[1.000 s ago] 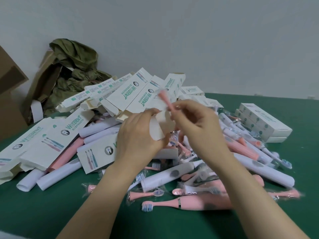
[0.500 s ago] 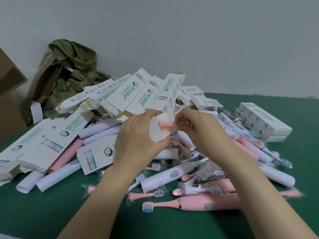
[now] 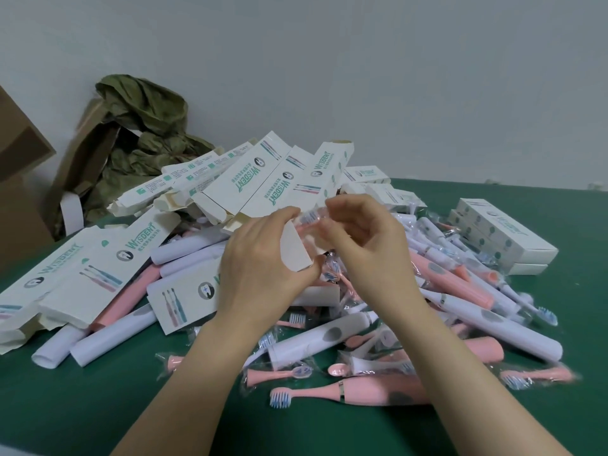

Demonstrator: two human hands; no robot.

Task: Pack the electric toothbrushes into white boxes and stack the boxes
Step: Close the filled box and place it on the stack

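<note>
- A green table [image 3: 98,406] runs across the whole view, with a pale wall [image 3: 394,77] behind it.
- A heap of unfolded flat boxes [image 3: 250,182] covers the table's left and middle. Each is white and carries "WISDENT" in green letters, a tooth logo in a grey circle and small drawings of pink and blue brushes. The smaller print under the name is too fine to read.
- At the far left, behind the heap, are a brown carton [image 3: 19,199] and a crumpled olive cloth [image 3: 144,126].
- Loose toothbrushes [image 3: 460,311], pink and white, lie heaped in the middle and right, mixed with spare heads [image 3: 279,376] in clear wrappers. One pink toothbrush [image 3: 362,391] lies nearest the person, bristles pointing left.
- A stack of closed boxes [image 3: 503,238] with the same green name sits at the right, just beside the loose brushes.
- The left hand [image 3: 263,268] is above the pile, fingers curled round the open end of a white box [image 3: 294,248], whose blank flap stands between thumb and fingers.
- The right hand [image 3: 368,238] faces it, thumb and fingertips pinching a brush head [image 3: 309,220] in a clear wrapper.
- That brush head, pink with white and blue bristles, lies at the box's mouth, touching the left forefinger tip. How far it sits inside the box cannot be told.
</note>
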